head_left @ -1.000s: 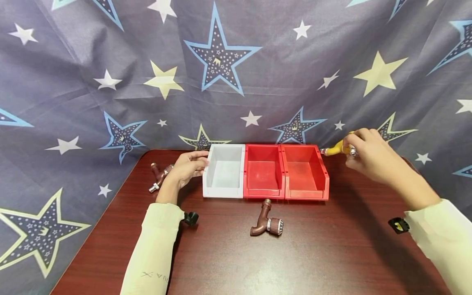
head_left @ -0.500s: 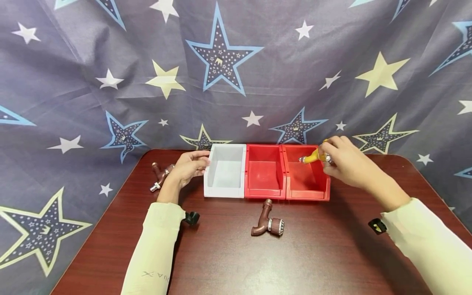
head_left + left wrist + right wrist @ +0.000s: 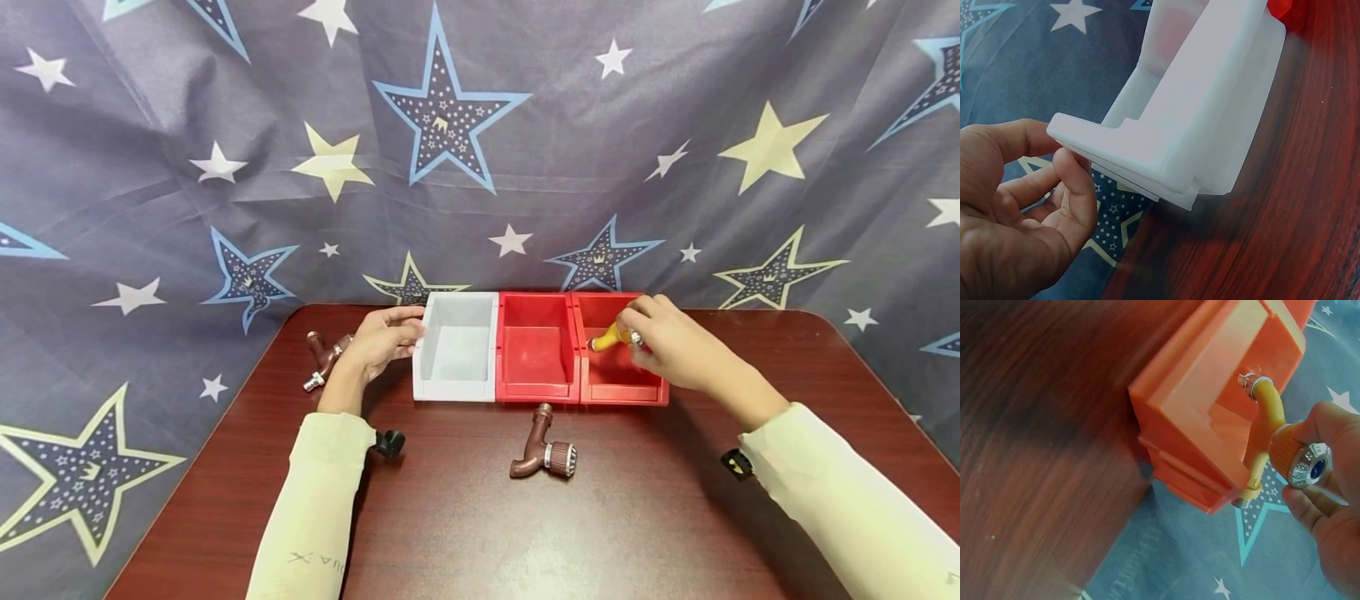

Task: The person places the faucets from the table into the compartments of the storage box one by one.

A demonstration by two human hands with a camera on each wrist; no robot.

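At the left of the row, my left hand pinches the rim of the white bin; in the left wrist view its fingertips meet the bin's corner. My right hand holds a yellow tap by its round knob, inside the orange-red bin on the right. The right wrist view shows this yellow tap's spout, with a metal tip, over the bin's interior, and the threaded end near the wall. Between those bins sits a red bin.
A brown tap lies on the dark red table in front of the bins. Another brown tap with a metal nozzle lies by my left wrist. A star-patterned cloth hangs behind the table.
My right hand has carried the yellow tap leftward and down, from beyond the right bin's side into that bin. My left hand keeps its place on the white bin.
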